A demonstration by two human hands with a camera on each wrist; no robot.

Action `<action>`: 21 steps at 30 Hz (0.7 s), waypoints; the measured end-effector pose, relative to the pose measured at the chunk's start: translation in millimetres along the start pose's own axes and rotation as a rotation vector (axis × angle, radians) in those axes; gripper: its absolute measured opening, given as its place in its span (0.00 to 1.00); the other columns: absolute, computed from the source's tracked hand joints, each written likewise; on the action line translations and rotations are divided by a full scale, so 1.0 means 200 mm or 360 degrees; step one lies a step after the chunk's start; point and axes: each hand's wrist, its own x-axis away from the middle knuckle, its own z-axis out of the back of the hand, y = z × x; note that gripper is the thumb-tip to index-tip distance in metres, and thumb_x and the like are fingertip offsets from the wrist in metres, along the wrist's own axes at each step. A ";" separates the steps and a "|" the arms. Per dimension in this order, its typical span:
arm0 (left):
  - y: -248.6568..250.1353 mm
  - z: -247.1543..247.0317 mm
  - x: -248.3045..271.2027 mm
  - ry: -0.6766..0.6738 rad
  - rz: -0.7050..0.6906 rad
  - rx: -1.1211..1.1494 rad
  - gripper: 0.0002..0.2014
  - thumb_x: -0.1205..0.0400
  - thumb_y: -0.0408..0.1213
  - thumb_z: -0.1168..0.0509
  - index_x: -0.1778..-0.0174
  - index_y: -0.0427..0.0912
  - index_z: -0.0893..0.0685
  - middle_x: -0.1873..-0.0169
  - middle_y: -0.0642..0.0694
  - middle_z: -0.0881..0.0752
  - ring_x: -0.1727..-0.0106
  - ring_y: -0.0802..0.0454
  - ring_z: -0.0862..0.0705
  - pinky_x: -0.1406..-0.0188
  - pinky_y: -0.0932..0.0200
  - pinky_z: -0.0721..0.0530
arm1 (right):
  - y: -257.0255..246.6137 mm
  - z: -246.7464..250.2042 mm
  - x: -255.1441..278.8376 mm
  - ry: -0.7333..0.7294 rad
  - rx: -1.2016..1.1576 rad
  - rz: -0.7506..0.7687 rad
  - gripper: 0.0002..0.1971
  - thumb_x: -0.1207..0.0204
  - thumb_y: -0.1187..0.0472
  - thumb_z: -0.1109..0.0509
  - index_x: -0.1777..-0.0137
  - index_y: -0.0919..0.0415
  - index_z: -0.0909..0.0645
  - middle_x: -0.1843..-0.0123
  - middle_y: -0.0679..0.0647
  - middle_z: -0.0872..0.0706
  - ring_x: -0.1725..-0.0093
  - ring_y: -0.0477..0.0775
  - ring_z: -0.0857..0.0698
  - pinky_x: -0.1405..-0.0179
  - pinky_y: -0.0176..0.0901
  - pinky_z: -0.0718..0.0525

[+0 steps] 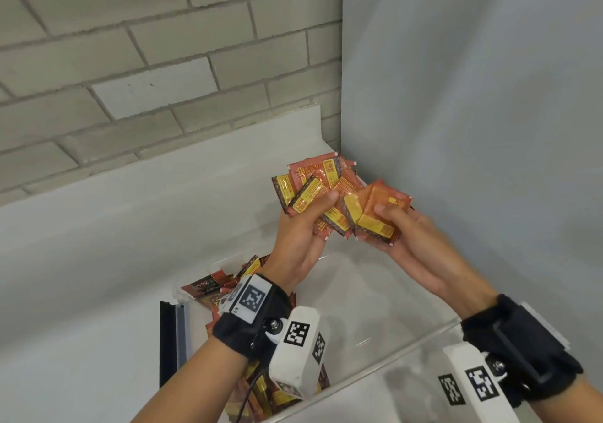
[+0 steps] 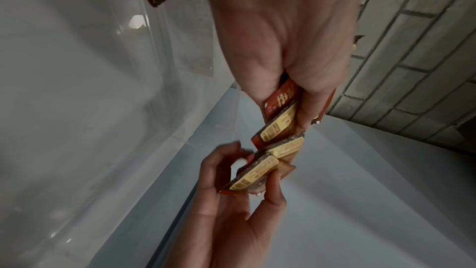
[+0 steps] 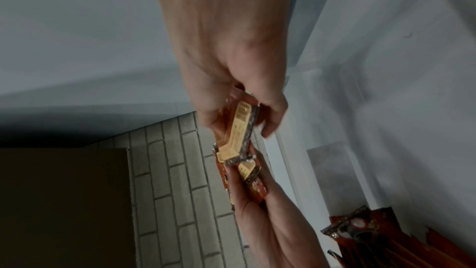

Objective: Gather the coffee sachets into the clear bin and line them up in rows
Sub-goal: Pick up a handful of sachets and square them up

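Note:
Both hands hold red-and-yellow coffee sachets up above the far end of the clear bin (image 1: 394, 355). My left hand (image 1: 305, 230) grips a fanned bunch of several sachets (image 1: 311, 187), thumb on top. My right hand (image 1: 409, 238) pinches a smaller bunch of sachets (image 1: 375, 218) that touches the left bunch. The left wrist view shows the left hand (image 2: 283, 48) on its sachets (image 2: 280, 117) and the right hand (image 2: 231, 211) below. In the right wrist view the right hand (image 3: 231, 68) holds sachets (image 3: 239, 131). More loose sachets (image 1: 225, 287) lie jumbled in the bin's left part.
The bin stands on a white counter (image 1: 98, 227) in a corner between a grey brick wall (image 1: 130, 63) and a plain grey wall (image 1: 473, 96). A black-and-grey bar (image 1: 173, 341) lies along the bin's left side. The bin's right part shows bare floor.

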 end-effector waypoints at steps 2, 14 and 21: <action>0.00 0.00 0.00 -0.0001 0.0009 -0.0017 0.19 0.20 0.23 0.36 0.32 0.33 0.22 0.43 0.39 0.13 0.44 0.46 0.12 0.49 0.54 0.13 | 0.01 -0.01 0.01 -0.0094 0.0074 -0.0066 0.14 0.19 0.65 0.36 0.34 0.61 0.20 0.42 0.58 0.10 0.44 0.58 0.11 0.55 0.43 0.11; 0.02 0.01 0.00 0.0031 0.0192 0.0039 0.18 0.14 0.33 0.42 0.28 0.33 0.24 0.38 0.33 0.15 0.45 0.43 0.13 0.48 0.49 0.12 | 0.03 -0.01 0.02 0.0040 0.0479 0.0297 0.17 0.24 0.66 0.29 0.36 0.55 0.22 0.44 0.52 0.09 0.44 0.51 0.11 0.46 0.46 0.12; 0.01 0.02 0.00 -0.0024 0.0141 -0.0025 0.18 0.17 0.29 0.38 0.30 0.33 0.23 0.38 0.32 0.16 0.42 0.39 0.13 0.44 0.44 0.13 | 0.05 -0.03 0.05 -0.0088 0.0845 0.0412 0.21 0.29 0.55 0.26 0.35 0.51 0.21 0.44 0.45 0.11 0.42 0.46 0.12 0.42 0.47 0.13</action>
